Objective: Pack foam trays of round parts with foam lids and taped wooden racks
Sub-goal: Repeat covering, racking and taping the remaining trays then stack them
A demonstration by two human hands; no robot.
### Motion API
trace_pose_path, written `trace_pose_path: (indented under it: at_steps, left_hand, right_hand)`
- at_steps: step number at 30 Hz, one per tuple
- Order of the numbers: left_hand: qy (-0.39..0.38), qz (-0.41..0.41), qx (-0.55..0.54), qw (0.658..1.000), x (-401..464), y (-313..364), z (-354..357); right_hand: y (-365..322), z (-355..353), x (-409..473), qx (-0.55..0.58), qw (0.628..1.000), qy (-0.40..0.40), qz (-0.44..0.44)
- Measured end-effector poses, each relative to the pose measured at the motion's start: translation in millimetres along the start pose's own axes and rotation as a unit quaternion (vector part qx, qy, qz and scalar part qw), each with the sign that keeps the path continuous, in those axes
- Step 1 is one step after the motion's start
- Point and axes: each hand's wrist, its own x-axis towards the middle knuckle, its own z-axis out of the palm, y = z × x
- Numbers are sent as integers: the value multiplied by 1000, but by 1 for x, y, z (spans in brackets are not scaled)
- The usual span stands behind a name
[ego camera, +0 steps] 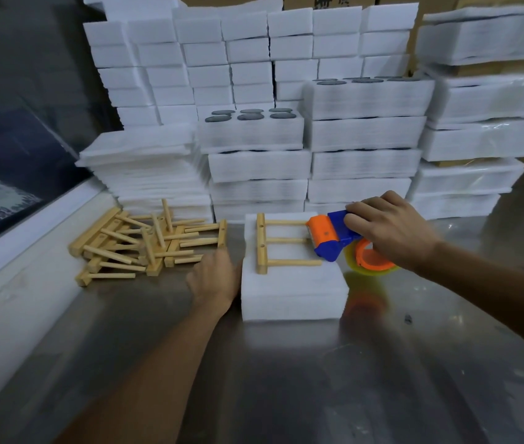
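- Centre of the steel table point(286, 379), I've got a white foam block point(289, 293) with a wooden rack point(273, 243) lying flat on top, its bar to the left and three dowels pointing right.
- Right hand point(389, 232) grips a blue and orange tape dispenser point(334, 237), fingers curled over its body; the orange head sits at the rack's dowel tips on the block's right side.
- Left hand point(214, 278) sits against the block's left edge; it's blurred, so I cannot tell how its fingers lie.
- Left of that, a loose pile of racks point(139, 245) lies on the table.
- Behind, stacked foam trays point(254, 161) rise; the top one shows dark round parts point(251, 115) in its pockets.
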Motion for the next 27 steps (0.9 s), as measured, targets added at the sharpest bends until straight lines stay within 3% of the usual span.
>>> trace_pose_path:
  at_steps: [2,4,7,9,11,13,17,27]
  left_hand:
    - [-4,55,46,997,1,0,2]
    - [-22,73,22,997,7,2,0]
    - [-11,-11,-212,977,21,10,-15]
    - [-30,49,-322,945,22,27,-28]
    - [-109,174,-246,947,14,50,-37]
    - [-164,245,-108,949,5,70,-41]
    - [-197,251,5,948,4,76,-40]
    - [-225,225,28,947,8,73,-41]
  right_hand:
    - [-2,1,-2,12,1000,2,7]
    - [-4,3,-5,22,1000,0,15]
    - [-6,4,-6,29,999,-1,26]
    - [-6,4,-5,26,999,-2,24]
    - [-5,3,-5,14,1000,-1,18]
    - [-5,3,-5,-3,1000,-10,17]
    - [-5,3,-6,-13,997,-62,36]
    - [44,-6,-51,-9,996,-41,84]
